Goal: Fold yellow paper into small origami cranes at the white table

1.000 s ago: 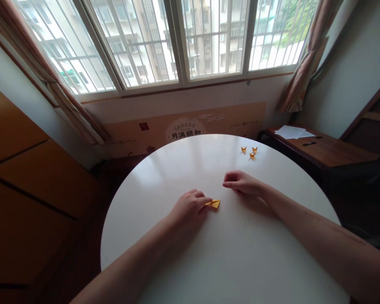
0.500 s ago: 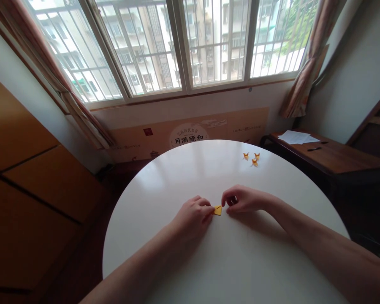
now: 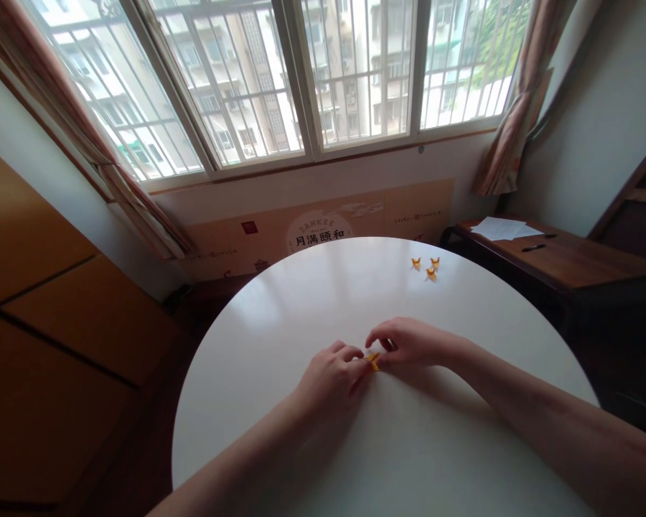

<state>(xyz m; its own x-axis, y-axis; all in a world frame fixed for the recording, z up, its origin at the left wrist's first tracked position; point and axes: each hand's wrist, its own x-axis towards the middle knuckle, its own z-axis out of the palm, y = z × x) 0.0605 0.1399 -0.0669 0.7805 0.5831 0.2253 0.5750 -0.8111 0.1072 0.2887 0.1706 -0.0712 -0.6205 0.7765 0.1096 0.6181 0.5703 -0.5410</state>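
Observation:
A small piece of folded yellow paper (image 3: 374, 364) lies on the white round table (image 3: 280, 309), mostly covered by fingers. From the left, my left hand (image 3: 331, 370) is closed on it, thumb and fingertips pressing its left side against the tabletop. My right hand (image 3: 408, 340) reaches in from the right with curled fingers. Its thumb touches the paper's right edge, while the index finger arches over the far side. Toward the table's far right edge stand three small orange-yellow folded paper birds (image 3: 431, 273), apart from both hands.
Beyond the table is a wall with a printed banner (image 3: 317, 233) under barred windows (image 3: 355, 72). At the right, a brown wooden side table (image 3: 560, 262) holds white paper sheets (image 3: 503, 228) and a small dark object (image 3: 532, 248). Orange-brown cabinets (image 3: 48, 301) stand at the left.
My right hand has moved left onto the yellow paper, which it was beside before. More of the paper is now covered. My left hand has stayed on it.

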